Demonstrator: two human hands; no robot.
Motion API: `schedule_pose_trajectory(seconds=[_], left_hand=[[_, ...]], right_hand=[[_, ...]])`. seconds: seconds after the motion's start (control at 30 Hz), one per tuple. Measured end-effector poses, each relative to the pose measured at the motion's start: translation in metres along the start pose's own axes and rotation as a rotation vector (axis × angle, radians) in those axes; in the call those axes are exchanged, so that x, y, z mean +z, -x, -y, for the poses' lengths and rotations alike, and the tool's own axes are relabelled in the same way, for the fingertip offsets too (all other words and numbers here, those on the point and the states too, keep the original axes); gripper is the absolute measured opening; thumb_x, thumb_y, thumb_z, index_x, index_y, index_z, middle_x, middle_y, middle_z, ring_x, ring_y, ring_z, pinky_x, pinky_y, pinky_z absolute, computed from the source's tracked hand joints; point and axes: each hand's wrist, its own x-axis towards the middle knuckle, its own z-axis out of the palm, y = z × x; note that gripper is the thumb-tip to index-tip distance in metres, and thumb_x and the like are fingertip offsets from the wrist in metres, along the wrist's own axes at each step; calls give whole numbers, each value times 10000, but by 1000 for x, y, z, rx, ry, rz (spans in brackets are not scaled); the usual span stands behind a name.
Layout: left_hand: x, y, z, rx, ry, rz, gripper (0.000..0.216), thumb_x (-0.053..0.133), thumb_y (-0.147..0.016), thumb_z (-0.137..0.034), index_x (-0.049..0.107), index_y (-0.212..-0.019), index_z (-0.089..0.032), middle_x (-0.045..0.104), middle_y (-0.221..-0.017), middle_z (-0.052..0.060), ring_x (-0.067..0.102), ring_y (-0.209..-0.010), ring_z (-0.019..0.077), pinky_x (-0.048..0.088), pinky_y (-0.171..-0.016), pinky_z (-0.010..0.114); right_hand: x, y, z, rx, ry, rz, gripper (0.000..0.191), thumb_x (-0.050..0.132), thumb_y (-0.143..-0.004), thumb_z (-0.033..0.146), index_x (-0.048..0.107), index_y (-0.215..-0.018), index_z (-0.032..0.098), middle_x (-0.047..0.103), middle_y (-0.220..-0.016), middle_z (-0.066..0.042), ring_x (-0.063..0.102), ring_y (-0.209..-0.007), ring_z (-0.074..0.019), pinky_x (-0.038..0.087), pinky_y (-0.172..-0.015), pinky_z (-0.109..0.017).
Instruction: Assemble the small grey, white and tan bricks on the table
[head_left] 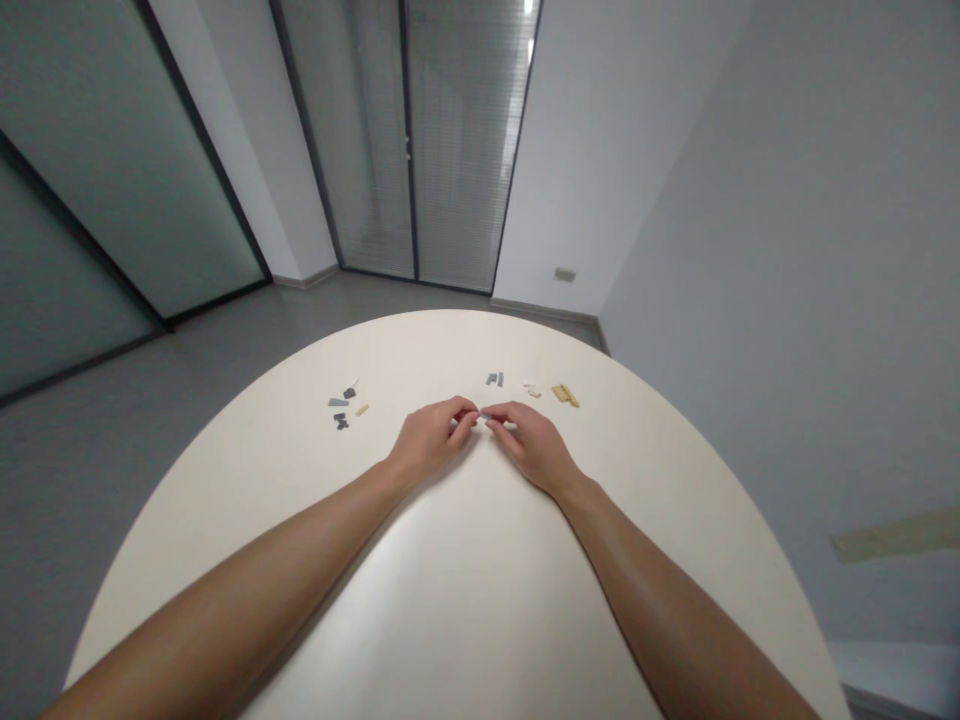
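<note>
My left hand [433, 435] and my right hand [529, 442] meet fingertip to fingertip near the middle of a round cream table [465, 590]. Both pinch a tiny light-coloured piece [484, 415] between them; it is too small to name. To the left lie several small grey and tan pieces [343, 406]. Behind my right hand sit a small grey piece [494, 379], a whitish piece [532, 390] and a tan piece [565, 394].
The table's far edge curves in front of a grey floor [247, 330]. Glass partitions with dark frames [405, 150] stand at the back and left. A plain white wall [787, 250] runs along the right.
</note>
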Motion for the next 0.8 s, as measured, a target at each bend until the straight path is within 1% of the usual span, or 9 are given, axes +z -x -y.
schedule_pose_trajectory(seconds=[0.23,0.5,0.8], left_hand=[[0,0,0,33,20,-6,263,473,-977,-387,689,-1093,-292,764,-1018,-17,690,-825,170,478,-740,283],[0,0,1,66,29,29,262,489,-971,-382,687,-1103,-271,766,-1015,-2,694,-826,170,494,-737,290],[2,0,4,84,25,37,249,501,-969,-382,691,-1082,-267,764,-988,-1,687,-801,159,491,-739,283]], right_hand=[[1,0,0,12,2,-13,180,547,-974,246,654,-1119,253,720,-1081,-37,656,-1002,-190,492,-913,-343],[-1,-1,2,60,19,-78,127,564,-959,266,654,-1047,245,723,-1010,-39,654,-912,-194,492,-849,-339],[-1,-1,1,55,25,-96,126,573,-955,281,656,-1038,235,724,-993,-42,652,-910,-199,490,-858,-346]])
